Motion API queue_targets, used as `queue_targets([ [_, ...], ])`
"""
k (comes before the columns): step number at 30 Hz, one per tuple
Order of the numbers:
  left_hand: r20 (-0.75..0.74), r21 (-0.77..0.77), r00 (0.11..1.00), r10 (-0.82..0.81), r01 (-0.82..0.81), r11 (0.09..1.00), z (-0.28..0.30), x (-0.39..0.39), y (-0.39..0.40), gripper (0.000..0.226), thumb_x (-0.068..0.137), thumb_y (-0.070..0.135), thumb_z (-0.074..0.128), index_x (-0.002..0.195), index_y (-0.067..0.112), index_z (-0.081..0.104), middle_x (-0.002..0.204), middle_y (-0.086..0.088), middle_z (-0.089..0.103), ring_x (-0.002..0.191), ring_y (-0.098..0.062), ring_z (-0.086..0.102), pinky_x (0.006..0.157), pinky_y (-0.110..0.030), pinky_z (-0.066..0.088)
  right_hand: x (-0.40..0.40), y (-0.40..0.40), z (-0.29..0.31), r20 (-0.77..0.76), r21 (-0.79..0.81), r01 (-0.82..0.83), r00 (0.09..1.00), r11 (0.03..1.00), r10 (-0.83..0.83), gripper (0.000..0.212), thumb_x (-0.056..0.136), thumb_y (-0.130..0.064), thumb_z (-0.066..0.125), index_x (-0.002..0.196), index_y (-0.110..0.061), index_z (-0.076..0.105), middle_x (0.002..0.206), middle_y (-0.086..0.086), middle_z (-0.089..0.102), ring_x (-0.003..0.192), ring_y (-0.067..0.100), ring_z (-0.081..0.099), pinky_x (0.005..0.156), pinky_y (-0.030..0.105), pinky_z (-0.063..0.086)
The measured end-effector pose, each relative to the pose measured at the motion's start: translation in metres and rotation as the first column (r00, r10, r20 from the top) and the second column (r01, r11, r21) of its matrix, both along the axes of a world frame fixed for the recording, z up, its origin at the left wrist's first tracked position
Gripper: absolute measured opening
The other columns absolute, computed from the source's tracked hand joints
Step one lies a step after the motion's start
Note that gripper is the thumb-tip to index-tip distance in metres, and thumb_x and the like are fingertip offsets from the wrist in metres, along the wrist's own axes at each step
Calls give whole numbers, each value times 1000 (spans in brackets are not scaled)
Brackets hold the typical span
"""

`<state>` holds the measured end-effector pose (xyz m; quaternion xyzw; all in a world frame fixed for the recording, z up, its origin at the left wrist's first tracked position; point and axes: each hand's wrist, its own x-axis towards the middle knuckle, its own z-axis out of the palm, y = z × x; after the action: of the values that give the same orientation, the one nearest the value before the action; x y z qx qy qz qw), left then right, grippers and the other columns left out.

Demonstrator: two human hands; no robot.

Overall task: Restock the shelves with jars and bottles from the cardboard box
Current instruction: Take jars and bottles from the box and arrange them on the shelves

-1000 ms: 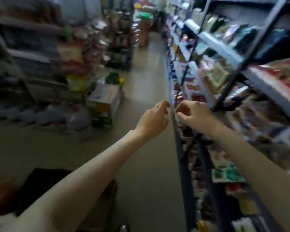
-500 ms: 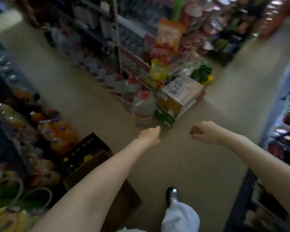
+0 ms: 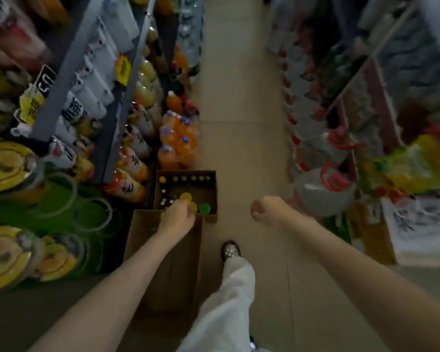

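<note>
1. We see the floor (image 3: pixel 241 102) of an aisle running away from us, with shelves (image 3: pixel 92 80) of bottles on the left and blurred stock on the right.
2. Big water jugs (image 3: pixel 323 191) with red handles line the floor along the right side.
3. The box (image 3: pixel 186 189) stands open on the floor at the foot of the left shelves, its near flap (image 3: pixel 163 262) folded toward us. Inside we see small caps in rows, plus a yellow cap (image 3: pixel 186 196) and a green cap (image 3: pixel 205 208) near the front edge.
4. A pack of orange bottles (image 3: pixel 175 143) stands just beyond the box.
5. One white trouser leg (image 3: pixel 229 301) and a shoe (image 3: pixel 230 250) sit right of the flap.
6. Left hand (image 3: pixel 179 217): over the box's near edge, fingers curled at the yellow-capped tops; we cannot tell whether it grips one.
7. Right hand (image 3: pixel 269 210): curled into a fist above the floor, holding nothing, well apart from the box.
</note>
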<state>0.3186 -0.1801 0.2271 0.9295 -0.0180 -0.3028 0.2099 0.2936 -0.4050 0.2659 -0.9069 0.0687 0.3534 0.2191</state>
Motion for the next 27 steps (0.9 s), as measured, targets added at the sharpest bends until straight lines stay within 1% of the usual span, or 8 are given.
queue_targets([
  [2,-39,-23,978,207,-208,978,-23,33,6,18,94,12,47,105,8,60,122,-9,56,113,-27,53,93,-37,45,33,5,-34,-33,41,-65,997,997,66,23,90,-16,51,106,-3,63,111,16,64,106,29,59,79,29,45],
  [5,-65,7,935,348,-349,937,-42,71,9,21,95,12,46,109,8,61,123,-7,57,116,-25,52,91,-30,42,74,8,-78,-134,77,-139,980,987,148,25,91,-13,50,108,0,63,113,16,64,106,29,59,83,32,45],
  [8,-55,23,918,392,-392,920,-76,106,15,22,95,12,47,113,9,59,124,-7,55,115,-23,52,88,-29,41,122,18,-125,-155,90,-186,968,978,198,29,94,-18,49,114,0,59,117,16,62,107,28,58,81,32,45],
  [12,-69,24,872,485,-484,875,-153,135,24,20,92,9,50,110,8,58,127,-9,52,118,-24,51,95,-33,43,171,47,-225,-144,168,-220,959,961,244,29,91,-19,56,113,-1,57,108,13,61,101,26,58,62,24,34],
  [15,-48,30,863,502,-502,865,-214,142,31,17,92,10,52,107,12,58,117,-7,55,109,-22,55,92,-35,46,195,69,-317,-133,153,-352,919,923,372,36,88,-17,61,119,-3,52,118,14,56,111,29,54,76,27,41],
  [20,11,-81,787,617,-614,785,-314,144,47,14,91,9,52,96,21,54,102,1,60,88,-13,59,65,-18,42,226,98,-463,-4,-12,-674,739,739,674,52,91,-10,52,140,-17,35,142,12,32,128,33,36,101,38,39],
  [24,31,-131,827,561,-554,823,-374,158,59,22,91,12,54,110,22,53,107,7,57,95,-9,56,78,-23,46,263,138,-563,69,-85,-836,538,542,840,71,93,-12,53,149,-21,11,156,6,6,138,35,21,108,42,35],
  [27,63,-97,881,469,-463,881,-406,173,64,23,91,16,53,114,22,54,108,9,55,97,-7,55,78,-21,44,277,169,-618,70,-93,-930,351,356,934,77,91,-16,55,149,-24,5,156,1,6,139,36,19,104,44,39],
])
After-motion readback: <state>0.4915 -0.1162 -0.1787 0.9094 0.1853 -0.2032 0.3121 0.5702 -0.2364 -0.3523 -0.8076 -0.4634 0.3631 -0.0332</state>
